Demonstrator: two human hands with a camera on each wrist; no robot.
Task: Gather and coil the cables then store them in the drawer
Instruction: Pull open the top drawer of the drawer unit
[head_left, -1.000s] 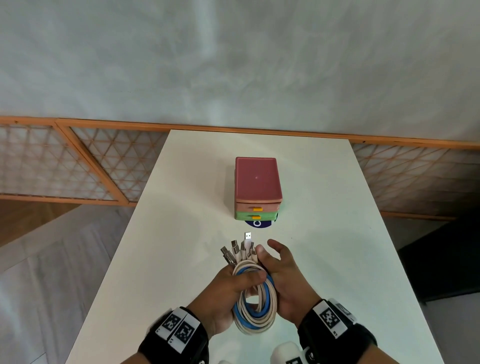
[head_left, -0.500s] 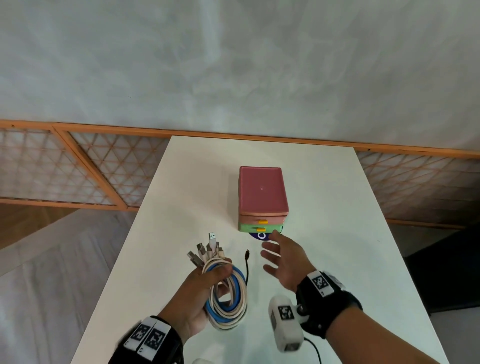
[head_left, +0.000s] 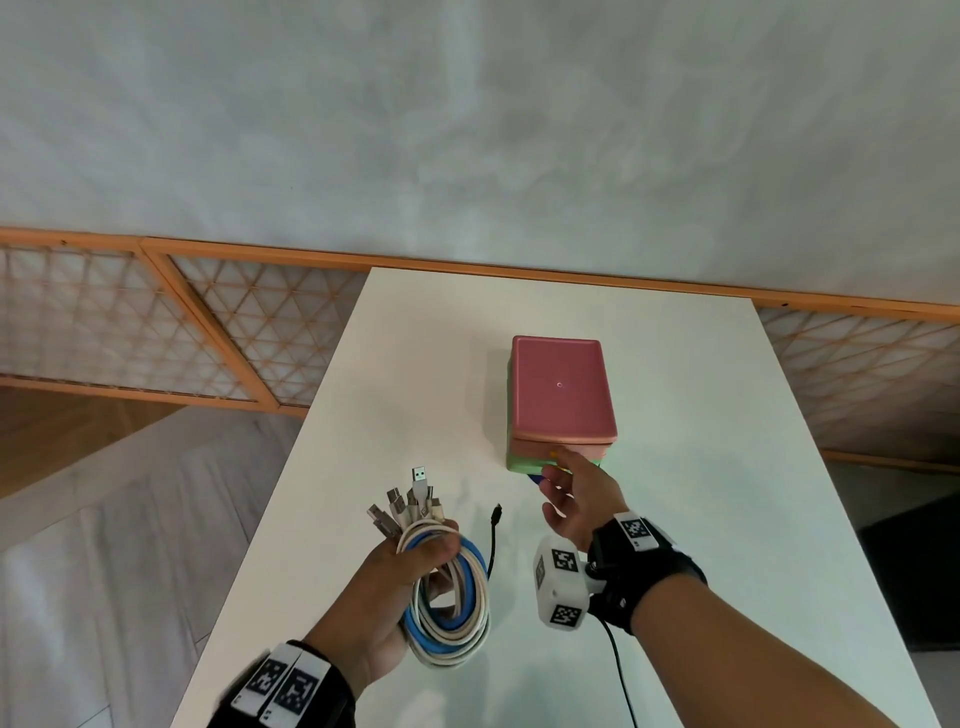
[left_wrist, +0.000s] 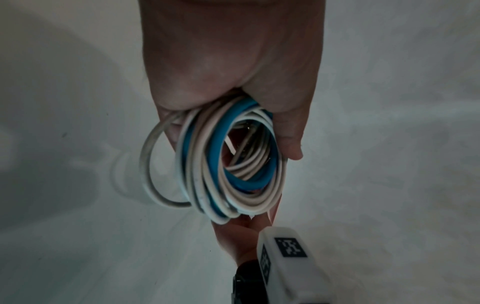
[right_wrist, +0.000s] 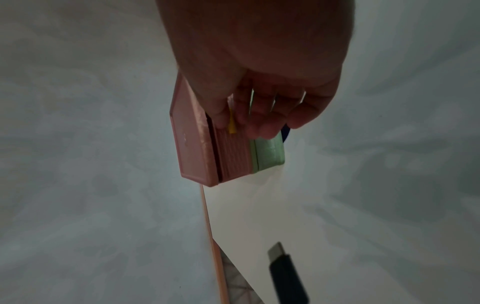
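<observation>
Two hands busy, one job each. Left hand (head_left: 395, 587) grips the coiled cables (head_left: 449, 603), white and blue loops, thumb over the top of the coil, plug ends fanned out past the fingertips; held above the desk (head_left: 701, 519). One black cable end (head_left: 496, 525) hangs off the coil on the side toward the right hand.

Right hand (head_left: 579, 493) is out ahead at the front of the drawer unit (head_left: 558, 389). Fingers loosely curled. In the right wrist view the fingertips (right_wrist: 255, 121) sit at the yellow handle (right_wrist: 231, 123) of the pink drawer; can't tell if the pull is actually pinched or only touched. Pink drawer front looks flush or nearly so w/ the unit.

Step in hand, by judgement: coiling done, opening the drawer. Next move needs a firm hold on the small tab and a straight pull toward the person; light unit may slide on the desk instead. Then the left hand brings the coil over, plugs and black end tucked in.
</observation>
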